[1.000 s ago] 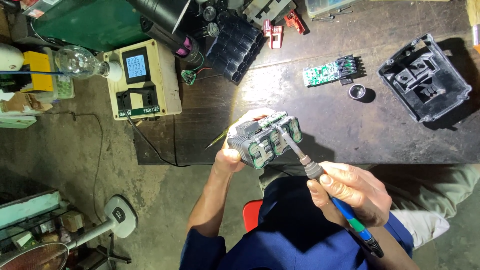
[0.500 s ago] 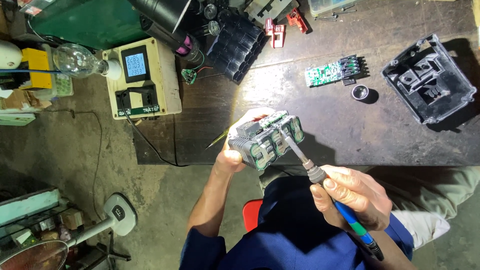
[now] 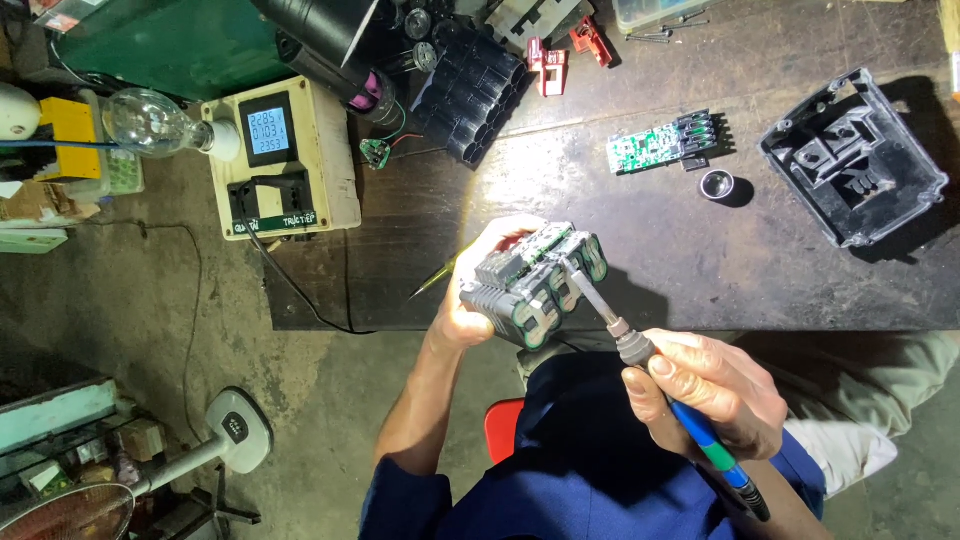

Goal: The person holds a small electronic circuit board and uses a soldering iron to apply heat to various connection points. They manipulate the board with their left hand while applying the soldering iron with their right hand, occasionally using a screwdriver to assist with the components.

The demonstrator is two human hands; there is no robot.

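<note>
— What sits around the work?

— On the dark counter (image 3: 800,290), a green circuit board (image 3: 660,146) upper centre, a small metal ring (image 3: 716,185) beside it, a black plastic housing (image 3: 852,158) at upper right, and a cream meter box (image 3: 282,165) with a lit screen at upper left. Nothing blocks the pack.

— And the pack itself?

— A battery pack (image 3: 533,283) of green-ended cells in a grey frame, mid-frame at the counter's near edge. The left hand (image 3: 470,300) is clamped around it; the right hand (image 3: 710,390) is closed on a blue-handled soldering iron (image 3: 640,350), its tip on the pack's top.

— Anything unclear?

— The exact contact point is too small to tell, and the left fingers are hidden behind the pack.
</note>
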